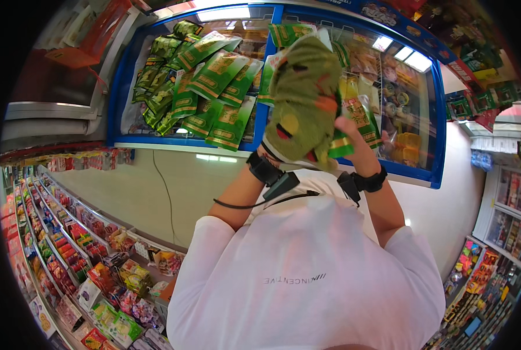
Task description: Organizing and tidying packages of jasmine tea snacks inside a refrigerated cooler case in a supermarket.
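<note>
A green plush item [304,100], perhaps a bag or mitt, with red, orange and yellow patches, is raised over a blue-framed glass-top chest freezer [263,127]. My left hand is hidden by the plush; only the wrist [264,153] shows at its lower left edge. My right hand [350,131] is at the plush's right side, blurred. Close beside it is a green and gold packet [341,148]; whether my fingers grip it is unclear. Green tea-flavoured snack packets [220,74] lie in a heap on the glass to the left, and another packet [361,116] lies to the right.
Dark green packets [155,83] are piled at the freezer's left end. Frozen goods [400,92] show through the glass. Black wrist devices [264,168] with a cable [238,205] sit on my forearms. Snack shelves [68,245] stand behind at left, more shelves [474,284] at right.
</note>
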Demonstrator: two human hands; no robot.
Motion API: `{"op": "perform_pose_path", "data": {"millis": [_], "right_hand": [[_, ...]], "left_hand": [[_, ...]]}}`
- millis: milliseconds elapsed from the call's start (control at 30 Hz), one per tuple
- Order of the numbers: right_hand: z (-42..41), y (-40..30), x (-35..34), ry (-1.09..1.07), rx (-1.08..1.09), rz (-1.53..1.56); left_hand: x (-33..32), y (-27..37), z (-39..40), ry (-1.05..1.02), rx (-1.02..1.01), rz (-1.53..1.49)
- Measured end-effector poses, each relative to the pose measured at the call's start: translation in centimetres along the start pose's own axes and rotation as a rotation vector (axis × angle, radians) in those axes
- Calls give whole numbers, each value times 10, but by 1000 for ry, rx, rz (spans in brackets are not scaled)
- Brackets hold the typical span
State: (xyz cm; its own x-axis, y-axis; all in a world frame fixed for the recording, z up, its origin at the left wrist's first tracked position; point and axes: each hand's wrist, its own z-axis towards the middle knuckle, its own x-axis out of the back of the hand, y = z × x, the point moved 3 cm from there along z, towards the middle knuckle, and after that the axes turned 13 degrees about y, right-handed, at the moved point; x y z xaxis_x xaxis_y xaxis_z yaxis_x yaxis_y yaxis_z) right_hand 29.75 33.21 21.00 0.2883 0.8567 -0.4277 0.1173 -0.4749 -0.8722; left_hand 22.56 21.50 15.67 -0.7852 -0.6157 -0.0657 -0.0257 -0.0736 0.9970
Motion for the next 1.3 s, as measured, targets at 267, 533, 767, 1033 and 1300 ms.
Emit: {"op": "perform_pose_path", "data": {"millis": [267, 533, 767, 1033, 1300], "right_hand": [[-14, 13, 21, -117, -216, 61], [8, 3, 23, -226, -75, 721], [32, 15, 49, 167, -113, 564], [47, -5, 29, 445, 778, -1131], [50, 6, -9, 228, 675, -994]], "left_hand": [[47, -38, 20, 85, 208, -949], [85, -85, 17, 448, -77, 129], [66, -59, 18, 129, -168, -1285], [29, -21, 18, 373, -263, 780], [12, -31, 31, 355, -297, 284]]}}
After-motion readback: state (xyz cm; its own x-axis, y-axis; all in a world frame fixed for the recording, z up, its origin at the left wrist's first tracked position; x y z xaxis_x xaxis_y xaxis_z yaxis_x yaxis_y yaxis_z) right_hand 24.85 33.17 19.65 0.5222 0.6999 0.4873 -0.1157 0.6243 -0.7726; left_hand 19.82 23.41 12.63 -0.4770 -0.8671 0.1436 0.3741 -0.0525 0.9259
